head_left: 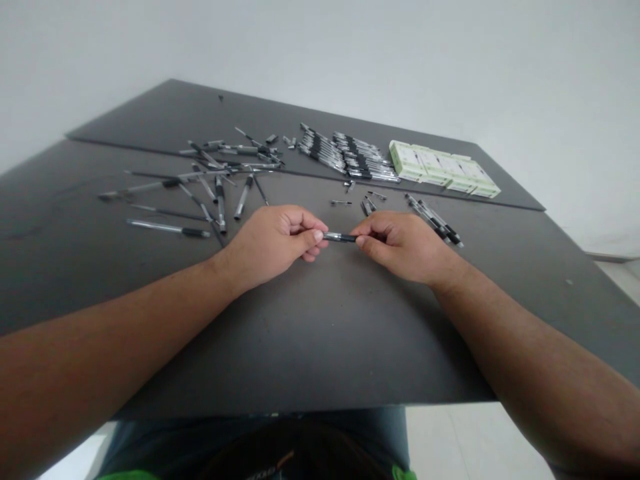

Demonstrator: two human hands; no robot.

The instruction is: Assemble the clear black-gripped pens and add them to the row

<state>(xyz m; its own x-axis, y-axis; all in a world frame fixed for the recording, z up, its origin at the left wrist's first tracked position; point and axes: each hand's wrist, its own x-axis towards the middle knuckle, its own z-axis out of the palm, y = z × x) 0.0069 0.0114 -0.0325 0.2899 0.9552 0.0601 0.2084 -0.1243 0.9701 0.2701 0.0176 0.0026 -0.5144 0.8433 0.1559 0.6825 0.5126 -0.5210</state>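
Between my two hands, just above the grey table (320, 340), a pen (340, 237) with a clear barrel and black section is held level. My left hand (280, 240) pinches its clear end between thumb and fingers. At the black end, the thumb and fingertips of my right hand (400, 243) are closed on it. Both ends of the pen are partly hidden by my fingers. Close beyond my right hand lie a few small pen parts (369, 205). To its right rest several clear pens with black grips (435, 220).
Loose pen barrels and refills (220, 187) are scattered at the left. Further back, rows of pens (345, 155) lie side by side. Several green and white boxes (443, 168) stand beside them at the right. A seam (300, 175) crosses the table, with a pale wall behind.
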